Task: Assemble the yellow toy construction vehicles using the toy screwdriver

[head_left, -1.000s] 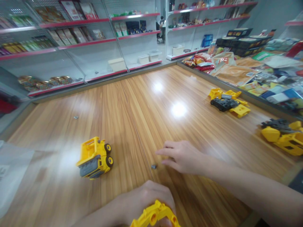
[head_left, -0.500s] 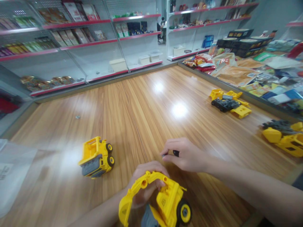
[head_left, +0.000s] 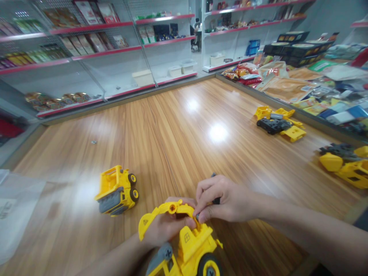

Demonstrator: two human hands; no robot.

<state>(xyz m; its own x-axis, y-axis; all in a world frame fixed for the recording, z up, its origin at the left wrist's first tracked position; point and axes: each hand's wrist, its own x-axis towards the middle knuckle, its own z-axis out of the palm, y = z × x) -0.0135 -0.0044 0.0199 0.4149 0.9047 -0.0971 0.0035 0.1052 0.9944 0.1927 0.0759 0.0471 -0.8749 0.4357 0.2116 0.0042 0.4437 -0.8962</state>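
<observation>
Yellow toy digger (head_left: 191, 243) in grip of left hand (head_left: 161, 230), beside right hand (head_left: 228, 203) with pinched grey piece (head_left: 197, 216)

light: bright, coolish, falling from above i'd say
table (head_left: 161, 126): two white glare spots, a paler sheen left of the truck (head_left: 117, 191)
right hand (head_left: 227, 195): soft shadow below it
shelves (head_left: 106, 53): hazy, lettering lost to blur
outer edges: stretched and smeared
</observation>
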